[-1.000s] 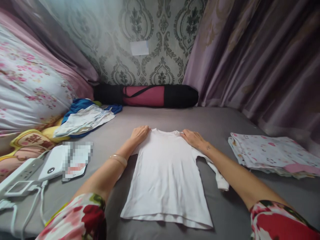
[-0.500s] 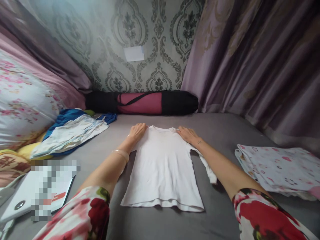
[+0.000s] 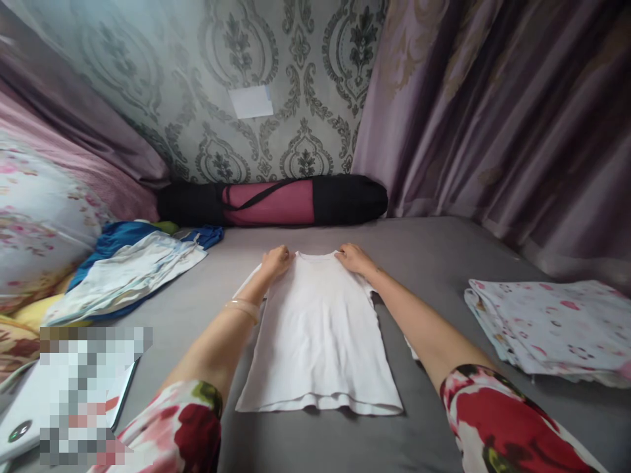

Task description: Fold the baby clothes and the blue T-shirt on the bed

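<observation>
A white long-sleeved shirt (image 3: 318, 328) lies flat on the grey bed sheet (image 3: 424, 249), collar pointing away from me. My left hand (image 3: 276, 260) is curled on the shirt's left shoulder beside the collar, fingers pinching the cloth. On the right shoulder my right hand (image 3: 353, 258) grips the cloth in the same way. A thin bangle sits on my left wrist. Both forearms cover the shirt's sleeves in part.
A folded floral cloth stack (image 3: 547, 325) lies at the right. Crumpled blue and white clothes (image 3: 133, 263) sit at the left, beside floral pillows (image 3: 34, 217). A rolled pink mat in a black bag (image 3: 273, 200) lies against the wall. A white device (image 3: 29, 420) is at bottom left.
Both hands have moved inward along the shoulders toward the collar and curled from flat to pinching. The view has shifted slightly.
</observation>
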`<state>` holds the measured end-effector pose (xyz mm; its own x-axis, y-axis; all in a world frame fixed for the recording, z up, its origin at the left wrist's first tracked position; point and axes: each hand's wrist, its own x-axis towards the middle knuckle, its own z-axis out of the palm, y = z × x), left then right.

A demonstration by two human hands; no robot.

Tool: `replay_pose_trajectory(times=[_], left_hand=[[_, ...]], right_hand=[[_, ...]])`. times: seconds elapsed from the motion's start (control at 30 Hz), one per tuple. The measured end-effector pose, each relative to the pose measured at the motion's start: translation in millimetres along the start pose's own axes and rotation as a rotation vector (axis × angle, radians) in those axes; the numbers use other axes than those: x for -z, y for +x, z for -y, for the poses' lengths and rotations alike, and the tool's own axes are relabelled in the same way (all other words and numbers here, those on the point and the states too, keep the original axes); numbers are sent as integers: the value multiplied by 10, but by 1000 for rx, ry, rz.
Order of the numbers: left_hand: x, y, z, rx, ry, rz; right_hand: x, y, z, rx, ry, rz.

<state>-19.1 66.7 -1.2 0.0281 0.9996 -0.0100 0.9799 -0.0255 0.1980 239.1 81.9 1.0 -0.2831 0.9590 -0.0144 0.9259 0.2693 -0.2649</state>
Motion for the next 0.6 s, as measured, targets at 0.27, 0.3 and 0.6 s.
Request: replay_pose_trajectory(times=[0.27, 0.3, 0.6], left_hand=[[-149, -148, -50, -98, 232, -230], [-123, -160, -57, -114, 243, -239], [-9, -276, -581, -373, 51, -113]], right_hand=[[126, -104, -108, -20, 198, -52], [202, -177, -195, -39, 267, -61], [566, -1563, -837, -534, 768, 7]])
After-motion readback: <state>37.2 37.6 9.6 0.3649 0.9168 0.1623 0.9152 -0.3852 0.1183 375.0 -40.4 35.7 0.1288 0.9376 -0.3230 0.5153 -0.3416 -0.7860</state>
